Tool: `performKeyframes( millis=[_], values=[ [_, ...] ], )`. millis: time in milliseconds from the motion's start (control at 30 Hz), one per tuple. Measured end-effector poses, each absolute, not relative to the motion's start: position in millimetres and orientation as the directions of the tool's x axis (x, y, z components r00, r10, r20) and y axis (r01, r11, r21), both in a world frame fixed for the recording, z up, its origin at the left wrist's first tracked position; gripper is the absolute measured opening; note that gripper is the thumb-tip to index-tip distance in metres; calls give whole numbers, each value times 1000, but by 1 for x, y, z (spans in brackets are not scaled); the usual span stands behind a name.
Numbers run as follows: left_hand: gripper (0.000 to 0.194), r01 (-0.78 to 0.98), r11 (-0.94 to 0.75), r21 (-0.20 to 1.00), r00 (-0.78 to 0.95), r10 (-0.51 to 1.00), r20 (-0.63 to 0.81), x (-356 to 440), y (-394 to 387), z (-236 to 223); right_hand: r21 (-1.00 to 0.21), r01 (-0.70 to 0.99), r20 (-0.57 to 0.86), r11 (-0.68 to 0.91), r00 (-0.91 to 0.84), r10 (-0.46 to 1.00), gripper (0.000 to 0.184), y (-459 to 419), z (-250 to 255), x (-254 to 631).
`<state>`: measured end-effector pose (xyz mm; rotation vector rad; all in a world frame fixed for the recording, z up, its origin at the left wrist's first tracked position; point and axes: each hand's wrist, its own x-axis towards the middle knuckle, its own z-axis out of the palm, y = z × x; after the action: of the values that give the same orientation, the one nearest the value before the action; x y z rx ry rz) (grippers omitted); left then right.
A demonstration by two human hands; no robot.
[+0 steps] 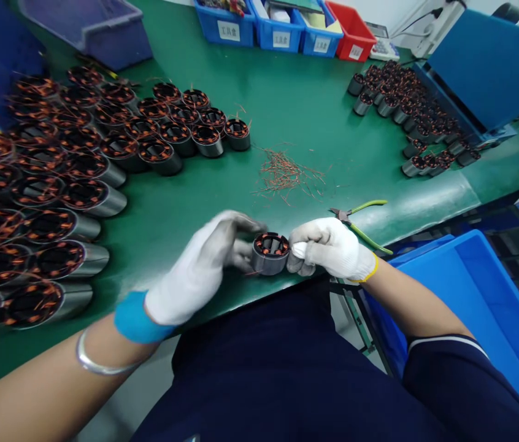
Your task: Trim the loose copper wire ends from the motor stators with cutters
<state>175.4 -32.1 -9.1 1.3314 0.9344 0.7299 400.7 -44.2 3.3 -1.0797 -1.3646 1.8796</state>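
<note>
A motor stator point(270, 264), a grey steel ring with copper windings inside, stands upright on the green bench near its front edge. My left hand point(208, 258), in a white glove with grey fingers, is at the stator's left with thumb and fingers spread; it is slightly blurred. Whether those fingertips touch the ring I cannot tell. On the other side my right hand point(326, 248), gloved too, has its fingers curled and pinched close against the stator; what is in them is hidden. A thin copper wire end sticks out low on the stator's left.
Green-handled cutting pliers point(361, 224) lie beyond my right hand. Copper wire scraps point(287, 172) are heaped ahead. Many stators point(161, 156) stand at left, smaller ones point(388, 101) at right. Bins point(227, 31) line the back; a blue crate point(475, 294) sits below right.
</note>
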Motion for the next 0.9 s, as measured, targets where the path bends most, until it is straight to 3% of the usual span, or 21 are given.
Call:
performKeyframes(
  millis=[67, 133, 233, 333, 433, 500, 567, 600, 633, 667, 733, 800, 833, 900],
  values=[
    [60, 194, 427, 883, 652, 617, -441, 178, -26, -8, -953, 49, -284, -300, -496, 820, 17, -45, 5, 401],
    [49, 254, 477, 841, 678, 532, -507, 179, -24, -2, -949, 57, -297, -309, -487, 821, 16, -44, 4, 401],
    [45, 101, 259, 961, 548, 792, -271, 180, -31, 10, -936, -19, -301, -353, -479, 824, 21, -42, -2, 400],
    [19, 25, -112, 993, 450, 889, 88, 180, -41, 12, -906, -123, -299, -405, -492, 818, 25, -42, -6, 399],
    [36, -62, -213, 975, 236, 946, 221, 181, -43, 5, -902, -112, -298, -417, -536, 789, 23, -46, -2, 397],
    [45, -48, 19, 999, 290, 957, -5, 181, -38, 1, -925, -28, -306, -380, -537, 786, 22, -48, 3, 396],
    [61, 137, 356, 924, 586, 723, -366, 181, -31, 3, -941, 41, -306, -335, -523, 795, 22, -49, 5, 396],
    [62, 232, 436, 869, 668, 579, -468, 180, -29, 6, -944, 59, -308, -325, -513, 801, 22, -48, 6, 397],
    [56, 267, 456, 849, 697, 518, -497, 180, -28, 9, -943, 62, -311, -326, -504, 805, 22, -47, 6, 397],
    [45, 228, 438, 870, 689, 559, -461, 180, -27, 12, -941, 56, -317, -335, -497, 807, 22, -47, 6, 397],
    [29, -46, 321, 946, 553, 797, -244, 180, -28, 17, -932, 33, -329, -360, -486, 809, 23, -46, 5, 397],
    [30, -353, 192, 916, 313, 947, -78, 182, -28, 18, -928, 21, -331, -372, -501, 799, 25, -47, 6, 396],
    [35, -427, 207, 880, 268, 959, -95, 183, -27, 17, -931, 33, -327, -363, -517, 791, 25, -47, 6, 396],
    [44, -337, 422, 842, 419, 868, -267, 186, -26, 13, -947, 83, -306, -312, -540, 784, 24, -48, 7, 394]
  ],
)
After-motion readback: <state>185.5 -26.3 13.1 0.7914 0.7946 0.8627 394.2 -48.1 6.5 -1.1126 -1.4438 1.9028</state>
